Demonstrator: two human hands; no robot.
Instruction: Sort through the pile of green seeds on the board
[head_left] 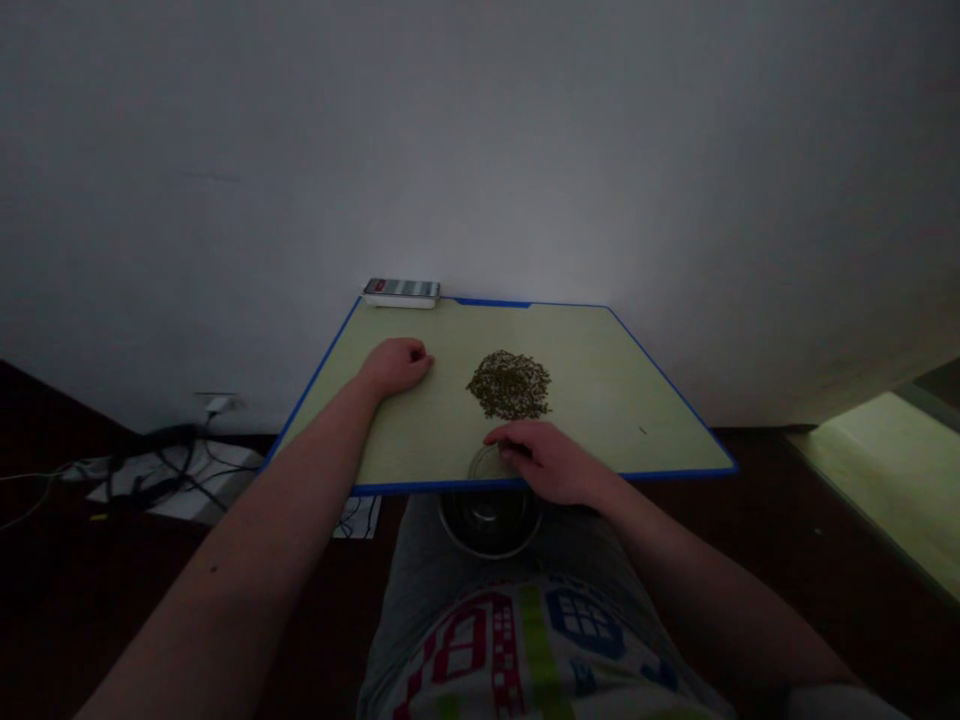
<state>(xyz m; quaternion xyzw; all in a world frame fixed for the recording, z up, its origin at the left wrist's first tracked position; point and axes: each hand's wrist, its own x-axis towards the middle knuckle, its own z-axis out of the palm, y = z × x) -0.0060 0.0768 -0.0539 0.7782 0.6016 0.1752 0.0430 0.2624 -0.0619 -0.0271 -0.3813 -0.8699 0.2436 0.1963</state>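
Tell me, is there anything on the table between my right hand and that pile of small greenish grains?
Nothing visible. The right hand rests at the table's near edge, over a round dish, and only bare tabletop lies between it and the pile of grains. The left hand sits off to the side.

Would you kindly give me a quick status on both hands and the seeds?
Left hand curled, resting on table. Right hand fingers on glass bowl rim at table edge. Seed pile between hands, untouched. Nothing in the way.
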